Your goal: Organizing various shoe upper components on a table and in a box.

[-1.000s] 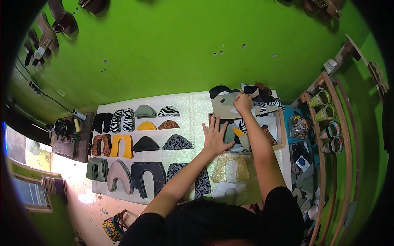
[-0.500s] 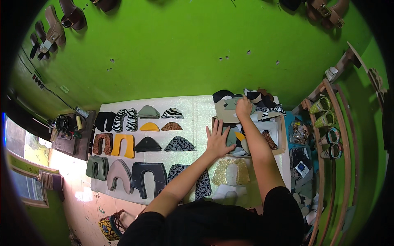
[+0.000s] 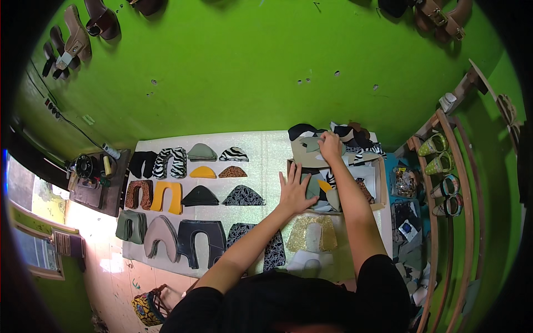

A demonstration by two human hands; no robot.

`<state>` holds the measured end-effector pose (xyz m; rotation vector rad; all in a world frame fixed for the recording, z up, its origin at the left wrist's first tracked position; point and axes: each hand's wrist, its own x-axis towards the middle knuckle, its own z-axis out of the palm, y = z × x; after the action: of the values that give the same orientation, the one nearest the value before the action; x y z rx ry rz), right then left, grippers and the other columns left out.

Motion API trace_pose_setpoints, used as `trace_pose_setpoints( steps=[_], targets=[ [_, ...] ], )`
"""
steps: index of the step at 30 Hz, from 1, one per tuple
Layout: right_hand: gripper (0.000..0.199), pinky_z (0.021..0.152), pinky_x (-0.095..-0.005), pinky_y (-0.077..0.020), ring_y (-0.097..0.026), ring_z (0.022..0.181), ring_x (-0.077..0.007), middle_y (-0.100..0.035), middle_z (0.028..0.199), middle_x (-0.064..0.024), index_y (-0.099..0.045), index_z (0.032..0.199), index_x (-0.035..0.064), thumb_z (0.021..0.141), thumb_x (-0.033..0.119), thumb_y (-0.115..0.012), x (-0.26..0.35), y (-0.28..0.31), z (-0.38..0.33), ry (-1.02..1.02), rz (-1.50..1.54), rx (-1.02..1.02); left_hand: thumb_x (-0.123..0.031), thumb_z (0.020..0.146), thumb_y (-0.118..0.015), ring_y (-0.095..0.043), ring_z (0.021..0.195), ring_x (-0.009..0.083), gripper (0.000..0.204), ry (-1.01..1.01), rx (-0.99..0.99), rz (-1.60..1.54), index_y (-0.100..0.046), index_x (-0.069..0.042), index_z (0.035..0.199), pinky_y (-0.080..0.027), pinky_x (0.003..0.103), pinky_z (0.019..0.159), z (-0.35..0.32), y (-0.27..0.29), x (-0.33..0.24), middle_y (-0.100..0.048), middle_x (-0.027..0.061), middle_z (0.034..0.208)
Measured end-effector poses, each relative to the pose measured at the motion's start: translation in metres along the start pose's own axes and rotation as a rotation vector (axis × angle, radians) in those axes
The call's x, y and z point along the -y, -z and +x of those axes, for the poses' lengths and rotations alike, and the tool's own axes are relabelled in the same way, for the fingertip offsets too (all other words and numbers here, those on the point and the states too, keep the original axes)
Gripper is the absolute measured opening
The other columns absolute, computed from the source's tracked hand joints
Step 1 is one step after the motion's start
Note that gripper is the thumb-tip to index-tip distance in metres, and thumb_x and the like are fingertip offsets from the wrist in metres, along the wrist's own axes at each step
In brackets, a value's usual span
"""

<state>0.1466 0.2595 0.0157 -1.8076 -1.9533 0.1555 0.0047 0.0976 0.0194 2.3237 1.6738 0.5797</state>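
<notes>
Spreading left hand [image 3: 294, 191] wide, ideally bracing box [image 3: 382, 186]; curling right hand [image 3: 331, 147] at green scrap [image 3: 312, 145], can't tell if gripping.

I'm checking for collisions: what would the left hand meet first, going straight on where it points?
Most likely the beige panel at the far side of the box, just ahead of the left hand; depth is unclear, so it might pass above.
</notes>
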Motion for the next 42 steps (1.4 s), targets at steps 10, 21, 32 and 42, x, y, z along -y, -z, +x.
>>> trace_pose_setpoints(
  steps=[10,21,32,42],
  targets=[
    [0.023,0.074,-0.0308,-0.0428,-0.057,0.081,-0.0221,-0.06,0.083,-0.0131,-0.056,0.089,-0.0023,0.073,0.013,-0.064,0.0,0.051,-0.056,0.113,0.69,-0.129,-0.044,0.07,-0.058,-0.015,0.128,0.037,0.06,0.027,-0.09,-0.255,-0.046,-0.008,0.116,-0.007,0.062,0.096,-0.001,-0.004,0.006,-0.032,0.0202,0.13],
    [0.019,0.071,-0.0246,-0.0423,-0.052,0.079,-0.0114,-0.058,0.083,-0.0046,-0.052,0.095,-0.0004,0.078,0.005,-0.059,0.006,0.055,-0.126,-0.144,1.008,0.035,-0.002,0.08,-0.055,-0.058,0.086,0.0151,0.037,0.219,0.048,-1.439,-0.041,0.002,0.114,-0.047,0.025,0.072,0.007,0.012,-0.016,-0.057,0.0122,0.095],
    [0.015,0.065,-0.0297,-0.0425,-0.055,0.069,-0.0202,-0.058,0.073,-0.0106,-0.054,0.079,-0.0019,0.072,0.008,-0.062,-0.003,0.069,-0.15,-0.124,0.716,-0.345,0.001,0.073,-0.062,-0.059,0.082,0.0175,0.051,0.331,0.092,-1.42,-0.036,0.003,0.116,-0.049,0.025,0.07,0.002,-0.007,-0.026,-0.058,0.0163,0.093],
    [0.018,0.064,-0.0258,-0.0423,-0.052,0.069,-0.0111,-0.059,0.076,-0.0062,-0.055,0.088,-0.0039,0.08,0.012,-0.057,-0.017,0.083,-0.151,-0.188,0.809,-0.103,-0.024,0.083,-0.053,-0.051,0.093,0.0154,0.042,0.294,0.033,-1.309,-0.044,0.0,0.116,-0.043,0.026,0.075,0.007,0.004,-0.023,-0.054,0.0081,0.102]
  ],
)
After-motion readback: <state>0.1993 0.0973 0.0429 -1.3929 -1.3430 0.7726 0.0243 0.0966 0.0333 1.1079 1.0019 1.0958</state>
